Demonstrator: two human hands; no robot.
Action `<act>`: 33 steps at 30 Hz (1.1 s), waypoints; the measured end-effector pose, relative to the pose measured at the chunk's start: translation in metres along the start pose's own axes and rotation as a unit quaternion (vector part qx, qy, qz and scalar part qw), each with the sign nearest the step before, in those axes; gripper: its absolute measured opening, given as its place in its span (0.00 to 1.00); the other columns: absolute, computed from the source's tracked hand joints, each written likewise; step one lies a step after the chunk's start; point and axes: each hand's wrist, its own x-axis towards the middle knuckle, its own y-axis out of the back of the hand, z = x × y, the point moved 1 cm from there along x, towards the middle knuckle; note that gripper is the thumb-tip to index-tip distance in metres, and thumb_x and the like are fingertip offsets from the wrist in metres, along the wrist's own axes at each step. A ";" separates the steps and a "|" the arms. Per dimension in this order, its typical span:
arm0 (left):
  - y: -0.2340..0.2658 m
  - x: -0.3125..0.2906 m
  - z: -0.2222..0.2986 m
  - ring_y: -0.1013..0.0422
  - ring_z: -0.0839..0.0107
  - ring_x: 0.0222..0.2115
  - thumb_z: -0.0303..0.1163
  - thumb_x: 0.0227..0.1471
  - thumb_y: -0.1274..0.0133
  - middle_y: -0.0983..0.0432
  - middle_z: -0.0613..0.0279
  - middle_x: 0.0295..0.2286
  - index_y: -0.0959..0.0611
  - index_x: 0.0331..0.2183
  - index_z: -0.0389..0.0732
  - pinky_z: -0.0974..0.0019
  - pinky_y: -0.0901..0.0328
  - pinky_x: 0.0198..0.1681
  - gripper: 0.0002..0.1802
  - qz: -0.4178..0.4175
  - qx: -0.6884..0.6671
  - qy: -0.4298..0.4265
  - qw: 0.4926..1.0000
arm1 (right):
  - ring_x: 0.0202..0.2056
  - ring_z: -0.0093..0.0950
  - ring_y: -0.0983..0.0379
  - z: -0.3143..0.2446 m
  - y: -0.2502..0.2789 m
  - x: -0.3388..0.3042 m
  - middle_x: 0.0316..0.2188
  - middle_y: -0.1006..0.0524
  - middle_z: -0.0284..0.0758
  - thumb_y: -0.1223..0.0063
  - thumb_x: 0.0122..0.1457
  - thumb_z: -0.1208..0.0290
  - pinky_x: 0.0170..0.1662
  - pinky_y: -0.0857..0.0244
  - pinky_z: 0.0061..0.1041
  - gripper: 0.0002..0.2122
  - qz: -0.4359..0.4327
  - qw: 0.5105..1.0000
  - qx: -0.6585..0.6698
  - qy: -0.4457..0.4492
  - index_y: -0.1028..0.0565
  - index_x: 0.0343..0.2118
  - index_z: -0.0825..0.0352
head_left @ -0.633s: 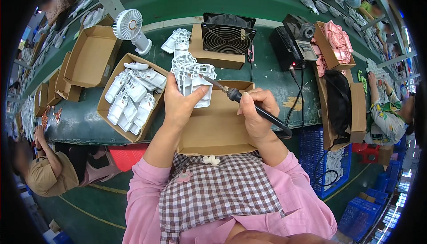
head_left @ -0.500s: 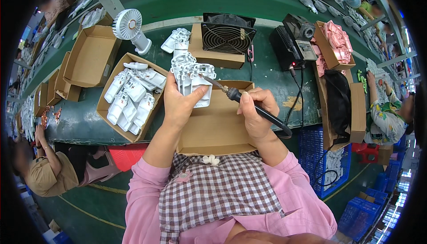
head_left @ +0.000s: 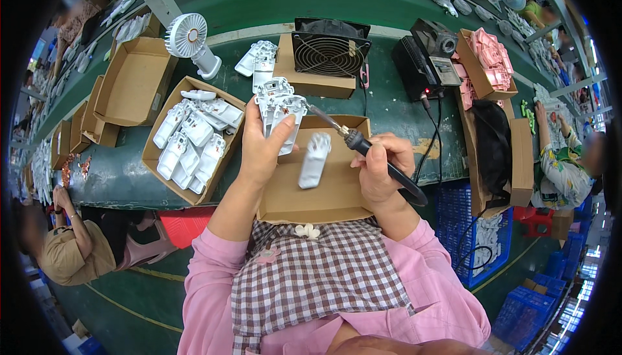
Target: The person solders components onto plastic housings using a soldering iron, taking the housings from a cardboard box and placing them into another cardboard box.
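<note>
My left hand [head_left: 264, 144] is closed round a stack of white plastic housings [head_left: 282, 103], held above the left edge of a shallow cardboard box [head_left: 311, 203]. With my right hand [head_left: 383, 164] I grip the dark handle of a soldering iron [head_left: 360, 142]. Its metal tip points up and left, close to the right side of the held housings; whether it touches them I cannot tell. One single white housing [head_left: 314, 160], blurred by motion, is over the box between my hands.
A carton of white housings [head_left: 197, 138] stands at left, behind it a small white fan [head_left: 189, 34]. Straight ahead is a black square fan [head_left: 330, 49]. To the right sit a black soldering station [head_left: 421, 63] with a cable and a box of pink parts [head_left: 489, 57].
One white housing has come away from the stack in my left hand and is now over the box. The iron's tip has moved slightly right, off the stack's middle.
</note>
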 end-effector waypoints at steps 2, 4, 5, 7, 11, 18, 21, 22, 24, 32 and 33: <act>0.000 -0.001 0.000 0.30 0.75 0.36 0.27 0.52 0.47 0.30 0.60 0.39 0.41 0.54 0.36 0.71 0.30 0.29 0.30 0.019 -0.034 -0.004 0.999 | 0.20 0.19 0.31 0.000 -0.001 0.000 0.23 0.27 0.36 0.47 0.58 0.77 0.23 0.36 0.17 0.05 -0.007 1.000 -0.016 -0.004 0.32 0.34 0.69; 0.001 0.001 -0.005 0.30 0.75 0.37 0.26 0.53 0.50 0.30 0.59 0.40 0.41 0.54 0.34 0.71 0.31 0.34 0.29 0.012 -0.041 -0.011 0.999 | 0.19 0.17 0.32 0.000 -0.002 0.000 0.21 0.26 0.34 0.44 0.56 0.77 0.22 0.38 0.16 0.05 -0.017 0.997 -0.069 -0.015 0.30 0.31 0.68; 0.002 0.001 -0.007 0.30 0.75 0.38 0.26 0.53 0.50 0.30 0.58 0.41 0.40 0.54 0.34 0.71 0.32 0.37 0.28 0.026 -0.016 -0.028 0.999 | 0.18 0.19 0.31 -0.001 -0.002 0.002 0.21 0.28 0.36 0.50 0.59 0.77 0.23 0.37 0.17 0.04 -0.046 0.991 -0.127 0.000 0.32 0.30 0.69; 0.002 0.002 -0.008 0.31 0.75 0.39 0.25 0.53 0.51 0.30 0.58 0.41 0.39 0.54 0.33 0.71 0.32 0.40 0.27 0.041 0.009 -0.044 0.998 | 0.18 0.19 0.32 -0.001 -0.003 0.003 0.20 0.28 0.35 0.49 0.58 0.78 0.23 0.37 0.17 0.04 -0.053 0.989 -0.137 -0.006 0.31 0.29 0.68; 0.002 0.003 -0.009 0.31 0.75 0.40 0.24 0.53 0.50 0.30 0.58 0.42 0.37 0.52 0.32 0.71 0.35 0.44 0.26 0.054 0.012 -0.020 0.998 | 0.18 0.17 0.33 -0.002 -0.007 0.004 0.17 0.28 0.33 0.47 0.57 0.79 0.23 0.40 0.16 0.04 -0.046 0.987 -0.149 -0.022 0.31 0.27 0.68; 0.003 0.002 -0.010 0.32 0.76 0.39 0.24 0.52 0.49 0.29 0.59 0.41 0.36 0.52 0.32 0.71 0.35 0.43 0.26 0.057 0.032 -0.029 0.997 | 0.17 0.17 0.34 -0.001 -0.008 0.005 0.16 0.28 0.32 0.47 0.56 0.79 0.22 0.42 0.15 0.05 -0.060 0.985 -0.159 -0.023 0.31 0.27 0.68; 0.003 0.001 -0.010 0.32 0.77 0.39 0.25 0.52 0.49 0.29 0.59 0.41 0.36 0.51 0.32 0.72 0.35 0.43 0.26 0.058 0.044 -0.022 0.997 | 0.17 0.17 0.34 0.000 -0.008 0.004 0.16 0.28 0.32 0.47 0.56 0.79 0.22 0.42 0.15 0.05 -0.063 0.984 -0.165 -0.020 0.31 0.27 0.68; 0.002 0.002 -0.010 0.32 0.77 0.39 0.25 0.52 0.49 0.29 0.59 0.41 0.36 0.51 0.32 0.72 0.35 0.43 0.26 0.059 0.043 -0.022 0.997 | 0.18 0.16 0.34 0.001 -0.007 0.004 0.18 0.27 0.32 0.44 0.55 0.78 0.21 0.42 0.16 0.06 -0.057 0.985 -0.161 -0.029 0.30 0.26 0.67; 0.002 0.002 -0.010 0.32 0.77 0.39 0.25 0.52 0.48 0.29 0.59 0.41 0.36 0.51 0.32 0.72 0.35 0.43 0.26 0.058 0.046 -0.035 0.997 | 0.18 0.16 0.34 0.002 -0.007 0.003 0.19 0.26 0.32 0.41 0.54 0.76 0.21 0.41 0.16 0.07 -0.051 0.986 -0.156 -0.037 0.29 0.26 0.67; 0.003 0.002 -0.012 0.32 0.76 0.40 0.25 0.51 0.48 0.29 0.59 0.41 0.36 0.51 0.32 0.71 0.36 0.44 0.27 0.060 0.055 -0.042 0.996 | 0.17 0.16 0.34 0.000 -0.009 0.005 0.17 0.28 0.32 0.47 0.56 0.79 0.21 0.43 0.15 0.05 -0.059 0.984 -0.164 -0.026 0.31 0.26 0.68; 0.003 0.002 -0.012 0.32 0.76 0.40 0.25 0.51 0.48 0.29 0.58 0.41 0.36 0.51 0.32 0.71 0.36 0.44 0.27 0.062 0.057 -0.043 0.996 | 0.17 0.16 0.34 0.000 -0.009 0.005 0.17 0.28 0.32 0.47 0.56 0.79 0.21 0.43 0.15 0.05 -0.059 0.984 -0.164 -0.026 0.31 0.26 0.68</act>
